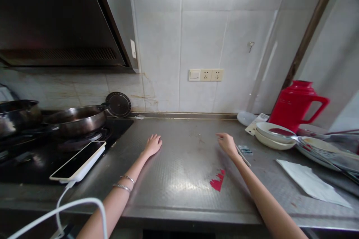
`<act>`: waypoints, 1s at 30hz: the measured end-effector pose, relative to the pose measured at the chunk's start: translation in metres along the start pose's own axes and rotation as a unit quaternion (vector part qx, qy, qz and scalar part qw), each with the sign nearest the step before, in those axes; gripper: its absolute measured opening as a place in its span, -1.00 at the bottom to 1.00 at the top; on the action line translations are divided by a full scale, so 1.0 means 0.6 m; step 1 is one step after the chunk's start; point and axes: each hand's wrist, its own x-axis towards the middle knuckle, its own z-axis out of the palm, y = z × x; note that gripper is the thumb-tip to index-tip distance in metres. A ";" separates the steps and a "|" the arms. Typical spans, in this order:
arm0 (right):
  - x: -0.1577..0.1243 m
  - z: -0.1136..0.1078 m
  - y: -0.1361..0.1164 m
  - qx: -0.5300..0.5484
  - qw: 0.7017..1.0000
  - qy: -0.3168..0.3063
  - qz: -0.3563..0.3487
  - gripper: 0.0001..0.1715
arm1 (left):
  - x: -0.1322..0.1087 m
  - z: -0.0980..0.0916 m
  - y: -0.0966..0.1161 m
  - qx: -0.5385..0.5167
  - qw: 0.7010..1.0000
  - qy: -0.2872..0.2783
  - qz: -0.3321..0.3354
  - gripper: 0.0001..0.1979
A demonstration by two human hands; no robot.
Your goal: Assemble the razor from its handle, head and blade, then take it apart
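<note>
My left hand (153, 144) lies palm down on the steel counter (179, 157), fingers loosely apart and holding nothing. Two bracelets (124, 183) circle that wrist. Opposite it, my right hand (226, 143) rests on the counter with one finger stretched out to the left; the other fingers look bent, and I see nothing in them. Beside the right wrist lies a thin, pale, stick-like object (243, 156), partly hidden by the forearm. Close to it is a small clear and green packet (245, 150). Between the forearms, a ragged red patch (218, 181) marks the counter.
At left, a pan (81, 120) and a pot (19, 117) stand on the stove, with a cabled phone (78, 162) at its edge. A red thermos jug (294, 104), stacked bowls (273, 136), plates (322, 153) and a white napkin (311, 181) occupy the right side.
</note>
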 end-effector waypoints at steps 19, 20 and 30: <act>-0.040 -0.052 0.051 -0.144 0.978 -0.103 0.109 -0.76 | -0.001 -0.050 0.102 -0.245 0.962 0.093 0.073 -0.78; -0.041 -0.050 0.053 -0.142 0.978 -0.104 0.109 -0.76 | -0.003 -0.051 0.108 -0.259 0.958 0.093 0.074 -0.78; -0.043 -0.059 0.025 -0.083 0.986 -0.091 0.110 -0.80 | -0.014 -0.071 0.187 -0.371 0.923 0.064 0.079 -0.72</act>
